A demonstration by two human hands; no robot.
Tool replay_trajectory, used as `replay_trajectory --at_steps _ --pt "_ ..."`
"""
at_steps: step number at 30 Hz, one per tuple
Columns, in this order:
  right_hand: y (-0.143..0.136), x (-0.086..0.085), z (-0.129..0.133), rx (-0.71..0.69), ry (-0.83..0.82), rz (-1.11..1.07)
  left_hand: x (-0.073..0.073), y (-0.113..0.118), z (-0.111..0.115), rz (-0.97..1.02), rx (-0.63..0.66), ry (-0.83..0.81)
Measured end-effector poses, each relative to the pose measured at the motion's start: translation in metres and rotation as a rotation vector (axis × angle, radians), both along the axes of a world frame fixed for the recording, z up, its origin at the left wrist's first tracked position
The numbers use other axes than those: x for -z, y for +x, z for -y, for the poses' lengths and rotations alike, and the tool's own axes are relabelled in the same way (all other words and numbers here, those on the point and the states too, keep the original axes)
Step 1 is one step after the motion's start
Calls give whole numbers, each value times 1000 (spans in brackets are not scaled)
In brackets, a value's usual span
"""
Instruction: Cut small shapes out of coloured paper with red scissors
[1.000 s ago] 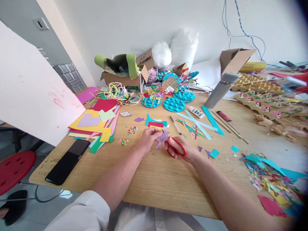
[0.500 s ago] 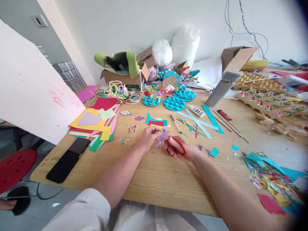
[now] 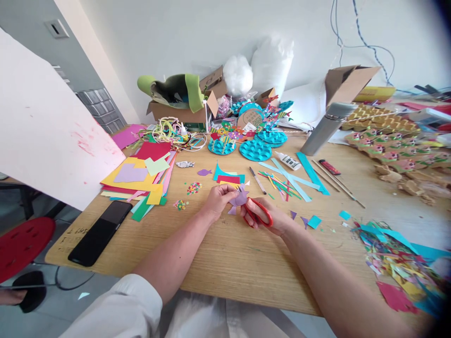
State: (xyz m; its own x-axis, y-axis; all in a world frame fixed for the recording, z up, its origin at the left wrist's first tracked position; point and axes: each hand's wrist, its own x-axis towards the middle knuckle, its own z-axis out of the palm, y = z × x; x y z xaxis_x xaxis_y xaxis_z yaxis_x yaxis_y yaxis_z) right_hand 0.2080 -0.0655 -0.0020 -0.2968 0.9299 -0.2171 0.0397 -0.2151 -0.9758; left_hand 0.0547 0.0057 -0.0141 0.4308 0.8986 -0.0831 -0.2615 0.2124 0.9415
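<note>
Between my hands is a small piece of purple paper (image 3: 239, 199) with pointed edges. My left hand (image 3: 221, 199) pinches it from the left. My right hand (image 3: 259, 217) is wrapped round the handles of red scissors (image 3: 267, 217), whose blades meet the paper and are partly hidden by it. Just beyond lie layered blue, red and yellow paper pieces (image 3: 229, 179). A purple paper fish (image 3: 204, 172) rests flat further left. Small purple triangles (image 3: 304, 222) and a blue paper square (image 3: 314, 222) lie to the right of my right hand.
A black phone (image 3: 100, 233) and stacked coloured paper (image 3: 141, 176) are on the left. A pen (image 3: 258, 181), paper strips (image 3: 282, 186), a glue bottle (image 3: 289, 161) and a grey flask (image 3: 326, 131) stand or lie to the right. Paper scraps (image 3: 398, 263) cover the right edge.
</note>
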Motion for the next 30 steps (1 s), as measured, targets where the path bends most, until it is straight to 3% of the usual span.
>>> replay_trajectory --at_steps 30 --pt "-3 -2 1 51 4 23 0 0 -1 -1 10 -57"
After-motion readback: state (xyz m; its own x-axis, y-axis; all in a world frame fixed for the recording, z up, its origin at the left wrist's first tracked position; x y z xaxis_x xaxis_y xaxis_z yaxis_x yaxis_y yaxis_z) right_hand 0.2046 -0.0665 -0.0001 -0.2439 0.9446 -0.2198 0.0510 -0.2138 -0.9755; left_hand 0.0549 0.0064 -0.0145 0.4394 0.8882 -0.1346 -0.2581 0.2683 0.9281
